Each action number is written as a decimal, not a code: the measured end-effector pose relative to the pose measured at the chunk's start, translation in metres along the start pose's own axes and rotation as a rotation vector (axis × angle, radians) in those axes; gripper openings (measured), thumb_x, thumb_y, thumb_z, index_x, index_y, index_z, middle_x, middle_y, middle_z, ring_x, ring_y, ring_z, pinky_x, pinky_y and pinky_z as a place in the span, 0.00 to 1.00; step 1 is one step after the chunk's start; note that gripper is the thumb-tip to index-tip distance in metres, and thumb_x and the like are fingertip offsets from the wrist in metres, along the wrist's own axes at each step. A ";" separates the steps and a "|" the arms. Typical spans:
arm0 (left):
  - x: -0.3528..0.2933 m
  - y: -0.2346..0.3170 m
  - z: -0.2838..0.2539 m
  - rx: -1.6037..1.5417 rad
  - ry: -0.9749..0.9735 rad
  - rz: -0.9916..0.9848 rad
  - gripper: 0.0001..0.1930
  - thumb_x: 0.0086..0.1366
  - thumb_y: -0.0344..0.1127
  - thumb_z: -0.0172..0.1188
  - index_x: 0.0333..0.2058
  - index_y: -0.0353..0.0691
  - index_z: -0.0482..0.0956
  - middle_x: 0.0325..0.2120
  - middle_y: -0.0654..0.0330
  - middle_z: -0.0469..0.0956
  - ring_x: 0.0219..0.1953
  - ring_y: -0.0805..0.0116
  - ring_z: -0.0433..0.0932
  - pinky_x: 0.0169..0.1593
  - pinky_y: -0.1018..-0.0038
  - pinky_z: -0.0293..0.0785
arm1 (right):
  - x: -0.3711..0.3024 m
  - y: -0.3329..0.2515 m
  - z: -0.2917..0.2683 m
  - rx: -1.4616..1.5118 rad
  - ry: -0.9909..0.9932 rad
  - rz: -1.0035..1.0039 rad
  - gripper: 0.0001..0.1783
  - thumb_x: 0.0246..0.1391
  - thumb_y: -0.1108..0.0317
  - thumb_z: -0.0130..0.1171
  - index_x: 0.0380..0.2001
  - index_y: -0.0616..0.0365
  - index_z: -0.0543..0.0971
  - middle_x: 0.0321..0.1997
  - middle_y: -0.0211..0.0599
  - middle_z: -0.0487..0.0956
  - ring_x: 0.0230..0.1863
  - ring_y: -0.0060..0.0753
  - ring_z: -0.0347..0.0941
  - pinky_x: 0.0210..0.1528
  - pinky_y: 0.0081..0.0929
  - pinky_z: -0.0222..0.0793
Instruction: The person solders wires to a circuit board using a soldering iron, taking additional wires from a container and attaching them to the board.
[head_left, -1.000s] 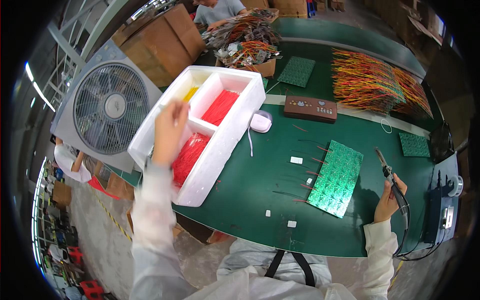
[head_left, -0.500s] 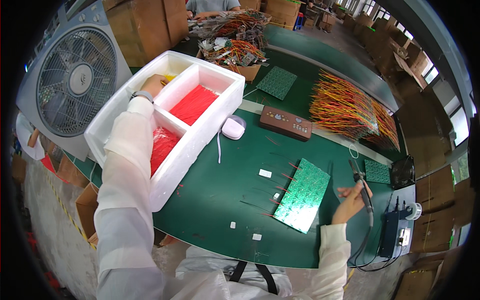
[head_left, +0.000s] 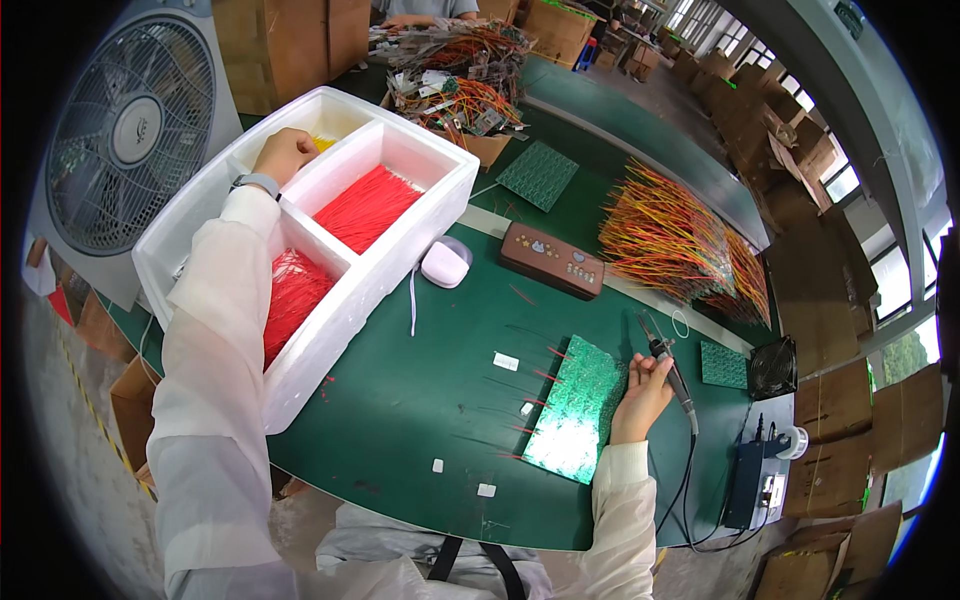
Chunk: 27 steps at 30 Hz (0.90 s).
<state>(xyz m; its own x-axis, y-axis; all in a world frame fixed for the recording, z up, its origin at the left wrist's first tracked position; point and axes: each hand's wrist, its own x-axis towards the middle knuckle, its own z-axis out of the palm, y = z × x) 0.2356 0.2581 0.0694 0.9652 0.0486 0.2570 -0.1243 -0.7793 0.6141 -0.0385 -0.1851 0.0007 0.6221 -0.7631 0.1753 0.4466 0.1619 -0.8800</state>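
Observation:
My left hand (head_left: 284,156) is inside a white foam box (head_left: 345,325), at the far compartment with yellow wires (head_left: 323,144). Its fingers are curled together beside them; what they pinch, if anything, is hidden. A soldering iron (head_left: 679,383) is gripped in my right hand (head_left: 642,397), its tip pointing away from me. Just left of that hand lies a shiny green circuit board panel (head_left: 570,410). Several red and black wires (head_left: 535,403) stick out from the panel's left edge. Red wires (head_left: 368,208) fill another compartment of the box.
A soldering station (head_left: 750,480) stands at the right edge. Behind the panel are a brown case (head_left: 552,260), a pale earbud-like case (head_left: 445,264), and a heap of wired boards (head_left: 665,232). A large fan (head_left: 135,135) stands left of the box. Another person (head_left: 425,10) sits at the back.
My right hand has moved left with the soldering iron, closer to the panel. My left hand has drawn back slightly from the yellow wires. The whole view has shifted a little.

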 end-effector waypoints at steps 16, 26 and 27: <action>-0.058 0.145 0.017 -0.441 -0.046 0.479 0.03 0.58 0.28 0.48 0.29 0.35 0.67 0.22 0.62 0.69 0.24 0.75 0.67 0.33 0.79 0.65 | 0.000 -0.008 -0.003 -0.127 0.009 -0.005 0.14 0.55 0.56 0.45 0.25 0.53 0.60 0.15 0.23 0.57 0.15 0.12 0.51 0.15 0.12 0.45; -0.214 0.212 0.170 -0.473 -0.324 0.710 0.04 0.53 0.29 0.50 0.26 0.36 0.66 0.24 0.55 0.70 0.30 0.56 0.70 0.33 0.67 0.66 | -0.001 -0.014 -0.019 -0.379 0.057 -0.147 0.13 0.56 0.56 0.43 0.28 0.55 0.61 0.17 0.25 0.59 0.17 0.12 0.53 0.15 0.11 0.46; -0.220 0.207 0.177 -0.532 -0.330 0.626 0.04 0.54 0.29 0.50 0.26 0.36 0.66 0.25 0.56 0.71 0.30 0.56 0.70 0.33 0.67 0.66 | -0.002 -0.012 -0.022 -0.431 0.056 -0.203 0.13 0.56 0.57 0.43 0.30 0.55 0.61 0.18 0.26 0.60 0.18 0.13 0.54 0.16 0.11 0.48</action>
<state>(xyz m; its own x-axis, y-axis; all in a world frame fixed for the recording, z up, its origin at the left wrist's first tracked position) 0.0386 -0.0243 0.0080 0.6914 -0.5361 0.4844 -0.6631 -0.2044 0.7201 -0.0593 -0.1991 0.0015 0.5092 -0.7868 0.3489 0.2410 -0.2588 -0.9354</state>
